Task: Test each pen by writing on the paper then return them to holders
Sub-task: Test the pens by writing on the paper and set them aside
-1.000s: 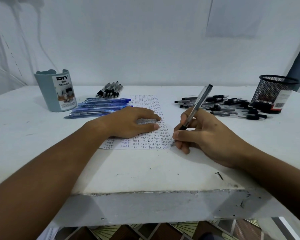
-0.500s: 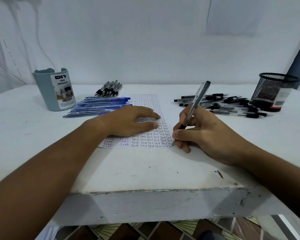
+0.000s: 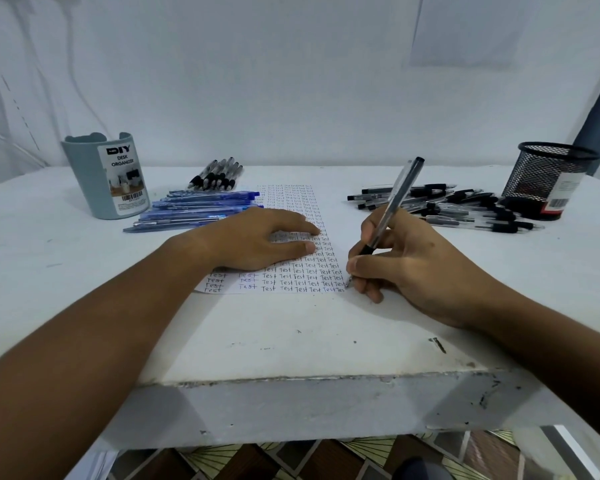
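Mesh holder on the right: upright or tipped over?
Upright. The black mesh holder stands on its base on the table, open rim facing up.

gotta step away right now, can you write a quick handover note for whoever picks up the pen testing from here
Right hand grips a black pen, tip at the paper's bottom right corner.
Left hand rests flat on the paper, holding it down.
Done: the sheet is nearly full of rows of "Test".
Left: finish this word. Blue pens and a small black batch lie by the grey desk organizer; the black pile lies by the mesh cup. No pens visible in either holder.
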Available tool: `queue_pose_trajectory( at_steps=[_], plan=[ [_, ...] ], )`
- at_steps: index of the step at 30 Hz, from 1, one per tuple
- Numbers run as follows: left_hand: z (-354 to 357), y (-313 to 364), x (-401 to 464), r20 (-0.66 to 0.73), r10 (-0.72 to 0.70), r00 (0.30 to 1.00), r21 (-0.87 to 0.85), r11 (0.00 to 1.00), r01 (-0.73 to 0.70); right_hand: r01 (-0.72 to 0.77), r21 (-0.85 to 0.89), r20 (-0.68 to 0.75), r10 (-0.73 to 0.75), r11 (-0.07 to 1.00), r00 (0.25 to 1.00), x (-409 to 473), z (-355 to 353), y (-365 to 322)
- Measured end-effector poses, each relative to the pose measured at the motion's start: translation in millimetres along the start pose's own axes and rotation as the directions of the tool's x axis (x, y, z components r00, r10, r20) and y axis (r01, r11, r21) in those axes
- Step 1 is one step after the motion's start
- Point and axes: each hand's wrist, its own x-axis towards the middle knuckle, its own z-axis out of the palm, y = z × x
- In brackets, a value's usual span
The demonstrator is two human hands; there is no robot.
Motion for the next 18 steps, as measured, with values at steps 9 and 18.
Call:
queue_pose_trajectory(
  at_steps=[9, 18],
  plan=[
    [-1.1, -1.5, 0.2, -0.075, 0.024, 0.997, 0.004, 1.0, -0.024, 0.0, 0.046, -0.003, 0.0, 0.999, 1.0, 2.8, -0.8, 4.0],
    [-7.4, -19.1, 6.1, -0.333, -0.032, 0.942, -0.004, 0.999, 0.033, -0.128, 0.293, -0.107, 0.165, 0.948, 0.98, 44.7, -13.4, -10.9]
  ],
)
